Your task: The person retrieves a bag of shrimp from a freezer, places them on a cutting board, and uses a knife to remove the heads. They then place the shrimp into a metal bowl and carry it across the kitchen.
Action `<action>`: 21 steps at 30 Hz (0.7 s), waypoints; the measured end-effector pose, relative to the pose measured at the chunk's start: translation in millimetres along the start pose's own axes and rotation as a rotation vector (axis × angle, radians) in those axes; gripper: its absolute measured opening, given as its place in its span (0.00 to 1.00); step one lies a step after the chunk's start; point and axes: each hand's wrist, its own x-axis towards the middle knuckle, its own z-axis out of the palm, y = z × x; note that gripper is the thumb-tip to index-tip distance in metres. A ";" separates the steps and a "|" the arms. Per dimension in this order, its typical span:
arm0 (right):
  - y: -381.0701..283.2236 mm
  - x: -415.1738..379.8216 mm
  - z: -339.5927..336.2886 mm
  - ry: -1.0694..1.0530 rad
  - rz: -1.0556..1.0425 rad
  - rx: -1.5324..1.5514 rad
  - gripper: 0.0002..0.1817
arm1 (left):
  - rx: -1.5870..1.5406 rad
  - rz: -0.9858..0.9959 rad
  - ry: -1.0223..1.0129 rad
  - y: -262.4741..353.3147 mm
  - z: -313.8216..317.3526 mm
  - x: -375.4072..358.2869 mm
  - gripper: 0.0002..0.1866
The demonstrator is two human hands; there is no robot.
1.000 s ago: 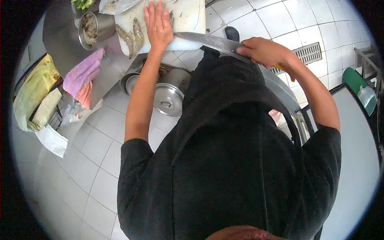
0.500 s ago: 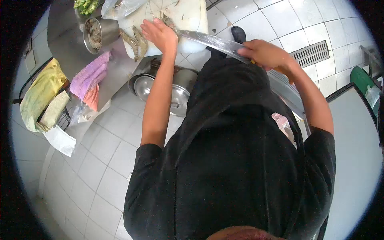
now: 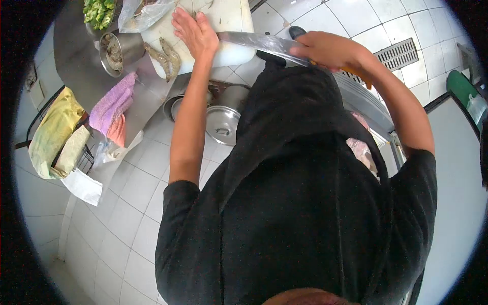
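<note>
My right hand (image 3: 330, 51) is wrapped round the orange handle of a large knife (image 3: 262, 43). Its broad blade lies across the near right part of the white cutting board (image 3: 234, 20), the tip close to my left hand (image 3: 198, 35). That left hand rests flat on the board with its fingers stretched out; whatever lies beneath it is hidden. Two whole shrimp (image 3: 165, 60) lie side by side left of this hand, near the board's edge. Past the fingertips are thin shrimp feelers or scraps.
Left of the board stand a steel pot (image 3: 129, 46) containing shrimp, chopped green vegetables (image 3: 99, 12) and a plastic bag (image 3: 140, 18). A purple towel (image 3: 114, 101) hangs over the steel counter's edge. Lidded pots (image 3: 222, 124) sit below. A floor drain (image 3: 396, 57) lies at right.
The shrimp seen by the knife tip beside my left hand is out of sight now. The knife remains in my right hand, and the whole view has shifted slightly.
</note>
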 end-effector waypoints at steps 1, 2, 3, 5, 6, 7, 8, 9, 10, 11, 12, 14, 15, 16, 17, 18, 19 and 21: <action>3.3 -0.1 1.8 -0.005 0.001 0.028 0.27 | -0.005 -0.007 -0.008 0.1 0.1 1.1 0.39; 9.3 -1.2 6.1 -0.015 0.003 0.058 0.27 | -0.008 -0.018 -0.019 -0.4 -0.7 0.7 0.40; 13.2 -1.4 8.7 -0.021 0.006 0.081 0.27 | -0.016 -0.029 -0.024 0.0 -0.3 1.1 0.41; 10.6 1.7 15.2 -0.028 0.001 0.091 0.28 | -0.008 -0.099 -0.008 1.4 0.6 2.2 0.41; 9.7 4.6 17.7 -0.031 -0.009 0.093 0.28 | -0.001 -0.133 0.006 4.3 -1.4 4.3 0.41; 15.2 2.2 20.3 -0.042 -0.022 0.110 0.28 | -0.007 -0.158 0.021 7.6 -2.7 3.1 0.41; 13.8 0.0 23.3 -0.037 -0.018 0.132 0.28 | -0.013 -0.183 0.031 13.0 -0.9 -0.2 0.41; 12.3 -2.9 24.7 -0.029 -0.013 0.152 0.28 | -0.022 -0.205 0.043 17.9 -0.5 -0.7 0.41; 11.8 -5.2 25.0 -0.021 -0.005 0.168 0.28 | -0.018 -0.265 0.059 18.0 0.9 0.6 0.41; 13.4 -3.3 28.2 -0.023 -0.026 0.192 0.29 | -0.014 -0.325 0.074 18.4 3.6 1.5 0.41; 14.7 3.5 31.8 -0.022 -0.052 0.212 0.29 | -0.010 -0.383 0.096 19.7 3.4 3.9 0.42; 13.0 7.0 32.8 -0.007 -0.072 0.206 0.29 | -0.024 -0.488 0.124 23.6 0.5 6.8 0.42; 11.5 4.4 30.0 0.008 -0.060 0.182 0.29 | -0.032 -0.538 0.135 26.1 -0.7 8.4 0.43; 11.2 2.7 26.5 0.028 -0.047 0.157 0.29 | -0.073 -0.519 0.148 23.9 -1.9 10.7 0.43; 12.5 2.8 23.6 0.039 -0.044 0.150 0.29 | -0.115 -0.500 0.161 16.8 -3.1 11.8 0.43; 14.3 3.5 22.4 0.045 -0.039 0.146 0.29 | -0.155 -0.487 0.170 8.9 -4.6 10.3 0.43; 14.5 4.3 23.5 0.048 -0.034 0.145 0.29 | -0.105 -0.313 0.137 -0.3 -5.6 9.3 0.43; 11.8 4.6 26.8 0.044 -0.024 0.175 0.29 | -0.008 0.033 0.068 -9.1 -7.2 9.9 0.43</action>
